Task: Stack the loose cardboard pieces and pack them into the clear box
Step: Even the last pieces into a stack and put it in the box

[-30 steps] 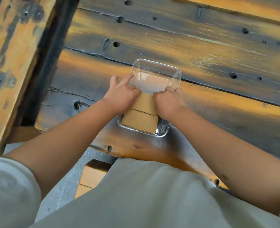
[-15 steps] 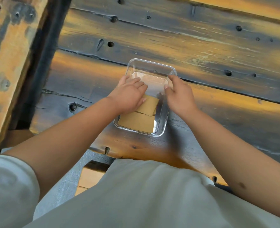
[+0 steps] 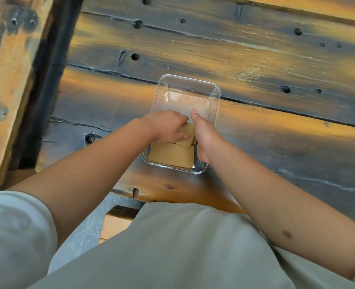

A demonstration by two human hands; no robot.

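The clear box [image 3: 213, 94] stands on the dark wooden table, its far half holding nothing. A flat stack of brown cardboard pieces [image 3: 171, 155] lies in its near end. One more cardboard piece [image 3: 188, 133] sits tilted on top of the stack, between my hands. My left hand [image 3: 166, 128] reaches in from the left and grips that tilted piece, fingers curled over it and thumb on its face. My right hand [image 3: 204, 136] is at the box's right side against the same piece; its thumb points forward and its fingers curl down out of sight beside the cardboard.
The table [image 3: 276, 132] is scorched planks with holes and cracks. Its near edge [image 3: 172, 197] runs just behind the box. A lighter wooden beam [image 3: 7, 80] stands at the left beyond a dark gap. My pale shirt fills the bottom of the view.
My right hand left the box's right rim and came in against the tilted cardboard piece. My left hand shifted slightly right, staying on the cardboard.
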